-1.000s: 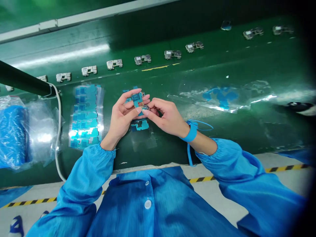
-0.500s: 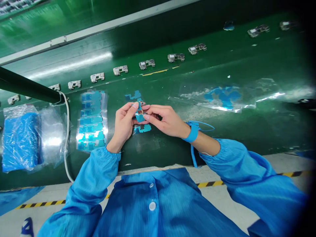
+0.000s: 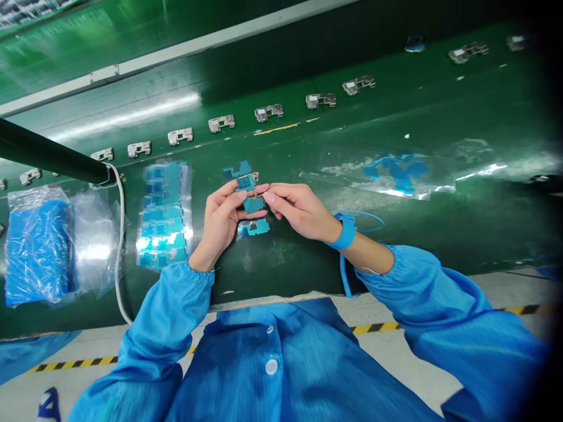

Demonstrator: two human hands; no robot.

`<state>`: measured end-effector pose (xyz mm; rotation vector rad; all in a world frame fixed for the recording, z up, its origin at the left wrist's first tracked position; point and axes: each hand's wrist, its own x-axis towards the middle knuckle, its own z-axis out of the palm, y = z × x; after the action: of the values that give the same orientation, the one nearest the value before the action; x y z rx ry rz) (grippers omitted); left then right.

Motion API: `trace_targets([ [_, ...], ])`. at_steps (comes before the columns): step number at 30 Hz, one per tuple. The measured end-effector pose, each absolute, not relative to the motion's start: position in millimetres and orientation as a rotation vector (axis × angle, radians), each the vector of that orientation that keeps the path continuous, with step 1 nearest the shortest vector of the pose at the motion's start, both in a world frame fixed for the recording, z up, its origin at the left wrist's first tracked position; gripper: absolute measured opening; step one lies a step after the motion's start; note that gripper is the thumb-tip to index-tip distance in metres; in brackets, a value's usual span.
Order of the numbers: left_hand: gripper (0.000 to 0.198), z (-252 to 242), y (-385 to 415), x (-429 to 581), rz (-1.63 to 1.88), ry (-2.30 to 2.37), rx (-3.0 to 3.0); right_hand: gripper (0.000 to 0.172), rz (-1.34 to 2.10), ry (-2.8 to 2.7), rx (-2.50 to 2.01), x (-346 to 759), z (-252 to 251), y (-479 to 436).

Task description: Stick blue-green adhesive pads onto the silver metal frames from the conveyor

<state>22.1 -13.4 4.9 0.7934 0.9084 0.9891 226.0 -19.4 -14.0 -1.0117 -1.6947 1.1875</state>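
Note:
Between my hands is a small circuit board (image 3: 254, 203) with blue film over much of its face. My left hand (image 3: 223, 218) is closed on its left side, thumb on top and fingers beneath. At the right edge, the thumb and fingertips of my right hand (image 3: 294, 208) pinch the same board. Cut pieces of blue film lie on the green bench just beyond the hands (image 3: 240, 169) and just below them (image 3: 254, 228). To the left of my left hand lies a clear sheet of blue film stickers (image 3: 163, 214).
Several metal-shielded boards (image 3: 221, 123) form a row on the green belt behind. A bagged blue stack (image 3: 37, 252) lies far left, beside a white cable (image 3: 119, 246) and a dark post (image 3: 53, 153). Blue film scraps (image 3: 398, 171) sit on clear plastic at right. A blue wrist strap (image 3: 343, 234) trails a cord.
The row of boards on the belt has shifted a little to the right. My left thumb has drawn back, exposing more of the held board, and my right fingers have moved to its right edge.

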Motion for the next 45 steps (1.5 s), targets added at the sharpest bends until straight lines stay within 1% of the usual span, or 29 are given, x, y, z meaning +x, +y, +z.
trace_targets([
  [4, 0.041, 1, -13, 20, 0.983, 0.896, 0.847, 0.059, 1.2, -1.679, -1.013, 225, -14, -19],
  [6, 0.044, -2, -13, 19, 0.982, 0.87, 0.872, 0.054, 1.225, -1.659, -1.031, 224, -15, -20],
  [9, 0.054, -6, -14, 21, 0.957, 0.846, 0.929, 0.047, 1.263, -1.597, -1.074, 223, -18, -20],
  [13, 0.069, -7, -11, 21, 1.01, 0.919, 0.936, 0.054, 1.413, -1.68, -1.066, 227, -14, 5],
  [15, 0.07, -6, -7, 19, 1.094, 0.992, 0.897, 0.057, 1.45, -1.758, -1.067, 232, -9, 38],
  [17, 0.066, -5, -3, 15, 1.154, 1.046, 0.871, 0.059, 1.365, -1.726, -1.121, 240, -5, 83],
  [19, 0.061, -4, 0, 11, 1.178, 1.065, 0.875, 0.056, 1.188, -1.656, -1.281, 251, -5, 132],
  [20, 0.057, -3, 1, 9, 1.188, 1.063, 0.883, 0.05, 1.033, -1.677, -1.408, 257, -6, 154],
  [22, 0.049, -2, 2, 7, 1.203, 1.046, 0.892, 0.03, 0.687, -1.853, -1.619, 270, -10, 191],
  [23, 0.046, -2, 2, 7, 1.206, 1.038, 0.893, 0.029, 0.582, -1.942, -1.701, 276, -12, 205],
  [24, 0.043, -2, 1, 7, 1.205, 1.034, 0.892, 0.031, 0.518, -2.02, -1.764, 281, -14, 216],
  [26, 0.039, 0, 0, 9, 1.191, 1.042, 0.891, 0.035, 0.468, -2.123, -1.823, 289, -16, 229],
  [29, 0.033, 2, -1, 10, 1.161, 1.047, 0.908, 0.039, 0.542, -2.146, -1.754, 294, -11, 235],
  [34, 0.031, 0, -1, 10, 1.149, 1.017, 0.935, 0.026, 0.791, -1.886, -1.419, 266, 15, 195],
  [36, 0.04, -3, -1, 12, 1.16, 1.014, 0.937, 0.031, 0.961, -1.674, -1.253, 243, 23, 160],
  [39, 0.064, -7, -2, 17, 1.207, 0.966, 0.926, 0.045, 1.273, -1.435, -1.116, 210, 29, 104],
  [40, 0.068, -8, -3, 18, 1.235, 0.958, 0.921, 0.048, 1.342, -1.404, -1.086, 202, 29, 89],
  [42, 0.061, -8, -3, 19, 1.299, 0.989, 0.914, 0.05, 1.409, -1.388, -1.058, 192, 28, 65],
  [45, 0.048, -7, -1, 16, 1.324, 1.059, 0.925, 0.051, 1.35, -1.419, -1.063, 193, 27, 50],
])
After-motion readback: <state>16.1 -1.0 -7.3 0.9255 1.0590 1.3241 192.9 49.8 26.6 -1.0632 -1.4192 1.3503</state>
